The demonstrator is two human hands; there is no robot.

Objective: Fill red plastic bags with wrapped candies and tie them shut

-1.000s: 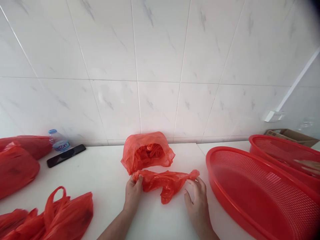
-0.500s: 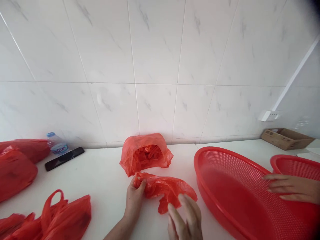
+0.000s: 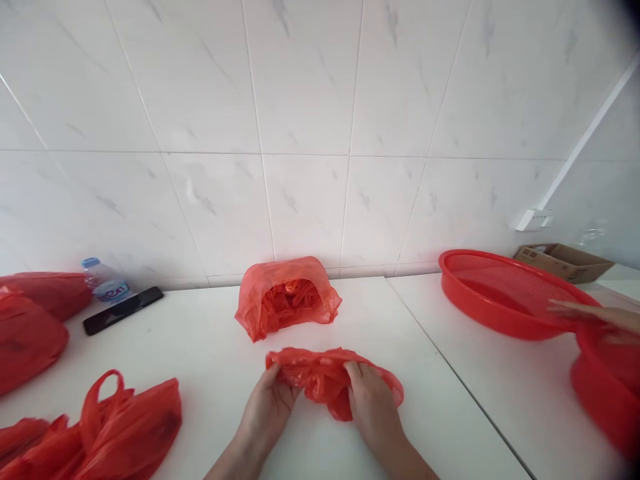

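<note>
A crumpled red plastic bag [image 3: 320,383] is held just above the white table [image 3: 210,373] between my two hands. My left hand [image 3: 273,400] pinches its left end, thumb on top. My right hand [image 3: 370,397] grips the bag's right part, fingers over the top edge; its thumb is hidden. Just behind it, a larger red bag [image 3: 255,283] lies with its mouth towards me, stuffed with bunched red plastic bags [image 3: 293,300].
Filled red bags [image 3: 135,427] lie at the left, near a black phone [image 3: 123,311] and a water bottle [image 3: 106,281]. At the right are a red mesh basket [image 3: 480,313], another red basket [image 3: 605,393], another person's hand [image 3: 600,313] and a cardboard box [image 3: 565,260].
My right hand has come up and taken hold of the bag's right part. The large red basket has moved back and right, away from my hands, near the other person's hand.
</note>
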